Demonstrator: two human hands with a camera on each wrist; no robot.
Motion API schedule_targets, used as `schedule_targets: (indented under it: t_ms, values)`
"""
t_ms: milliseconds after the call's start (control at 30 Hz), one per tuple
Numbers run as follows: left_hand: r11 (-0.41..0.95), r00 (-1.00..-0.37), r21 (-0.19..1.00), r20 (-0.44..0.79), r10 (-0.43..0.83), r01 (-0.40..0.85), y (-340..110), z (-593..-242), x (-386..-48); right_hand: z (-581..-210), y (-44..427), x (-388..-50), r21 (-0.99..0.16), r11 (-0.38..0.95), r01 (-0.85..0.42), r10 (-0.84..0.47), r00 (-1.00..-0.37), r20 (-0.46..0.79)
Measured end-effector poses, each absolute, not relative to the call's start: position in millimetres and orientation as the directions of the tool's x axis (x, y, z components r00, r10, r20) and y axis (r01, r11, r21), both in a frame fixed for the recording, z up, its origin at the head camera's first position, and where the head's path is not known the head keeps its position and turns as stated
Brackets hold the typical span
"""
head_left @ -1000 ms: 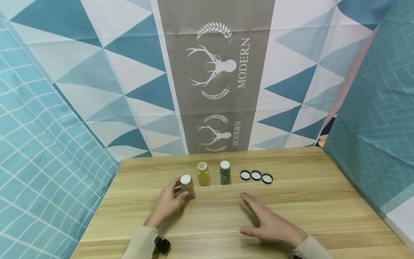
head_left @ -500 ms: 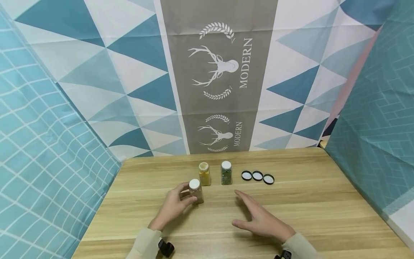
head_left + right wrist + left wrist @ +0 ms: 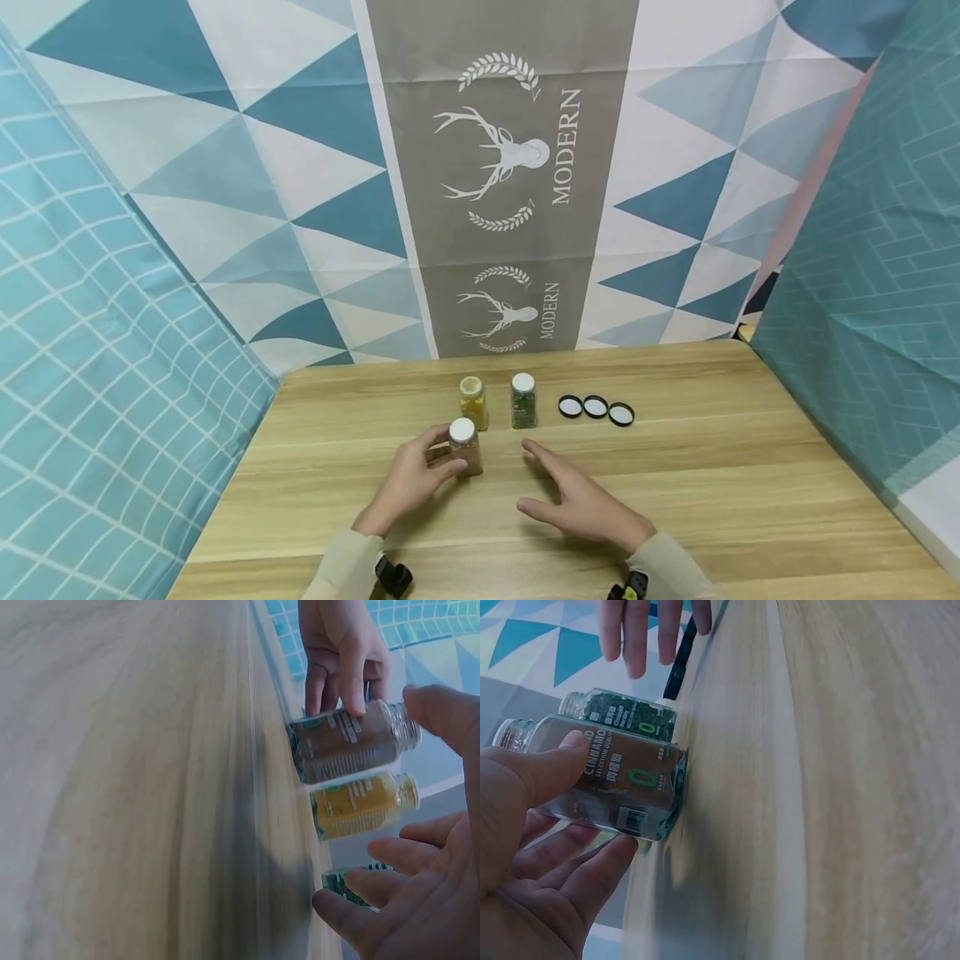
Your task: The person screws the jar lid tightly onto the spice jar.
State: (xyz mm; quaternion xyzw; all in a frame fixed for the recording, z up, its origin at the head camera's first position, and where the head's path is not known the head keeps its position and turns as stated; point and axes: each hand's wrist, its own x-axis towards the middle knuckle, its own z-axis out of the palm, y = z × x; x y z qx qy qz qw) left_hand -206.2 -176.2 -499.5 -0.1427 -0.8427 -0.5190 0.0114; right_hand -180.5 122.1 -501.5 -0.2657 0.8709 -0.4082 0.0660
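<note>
I have the left hand [image 3: 411, 481] clamped on the cinnamon jar [image 3: 467, 454], thumb on one side and fingers round the other. The jar is upright or nearly so, low over the wooden table [image 3: 712, 467]; whether its base touches the wood I cannot tell. Taking that jar as the centre of my clock in the head view, the left hand comes in from about 8 o'clock. The right hand [image 3: 576, 502] is at 4 o'clock, well apart from the jar, its thumb and fingers spread and holding nothing.

The yellow jar [image 3: 474, 410] stands just behind, near 12 o'clock, and the green jar [image 3: 523, 408] stands at 2, neither in a hand's grip. Between 2 and 3 lie three black-rimmed lids [image 3: 596, 407], pale faces up, almost edge to edge in a short row.

As for progress, I judge the work to be partway along. The lids are off: three jars, three lids on the wood, and the wrist views show bare threaded glass on the cinnamon and yellow necks. The cinnamon jar is in hand but not yet let go, and no lid is on a jar or in my fingers. The right hand's share looks undone to me.
</note>
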Motion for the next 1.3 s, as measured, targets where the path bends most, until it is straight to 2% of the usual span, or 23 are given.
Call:
schedule_targets:
  t_ms: [800,1300]
  values:
    - [0.38,-0.938,0.886,0.149,0.314,0.268,-164.6,-499.9,-201.8,-497.4,98.5,-188.7,-0.752,0.498,-0.433,-0.535,-0.835,0.127]
    - [0.368,-0.919,0.881,0.161,0.359,0.298,-156.9,-501.6,-200.4,-500.9,91.6,-192.9,-0.817,0.444,-0.368,-0.509,-0.854,0.108]
